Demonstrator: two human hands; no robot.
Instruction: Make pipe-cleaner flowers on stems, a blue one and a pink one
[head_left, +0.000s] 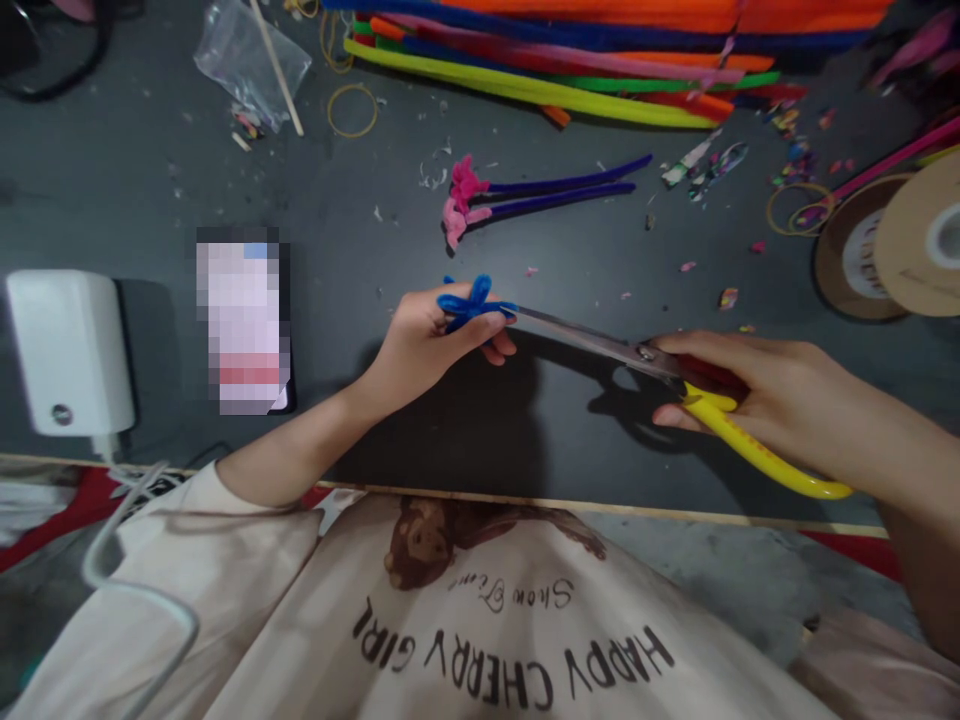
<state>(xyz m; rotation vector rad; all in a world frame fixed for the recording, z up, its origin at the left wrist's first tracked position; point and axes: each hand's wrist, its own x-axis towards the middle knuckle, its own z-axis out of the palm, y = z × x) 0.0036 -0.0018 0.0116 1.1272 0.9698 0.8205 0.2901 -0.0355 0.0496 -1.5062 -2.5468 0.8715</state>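
Head view: scissors at a blue loop shape over the dark table.
The left hand (pixel 427 332) had its thumb and fingers clamped on a blue fuzzy-wire shape (pixel 475 294), which stood above the table (pixel 337 235) with its loops spread. The right hand (pixel 795 395) had its fingers closed around the handles of the yellow-handled scissors (pixel 585 332), whose blades pointed to the left hand; their tips met or nearly met the blue shape beside the left thumb, and contact could not be told for certain. Beyond the hands lay two purple stems (pixel 570 183) with pink ends, and farther off, a bundle of coloured fuzzy wires (pixel 540 82). A phone (pixel 244 320) lay left of the left hand, near a white power bank (pixel 71 350).
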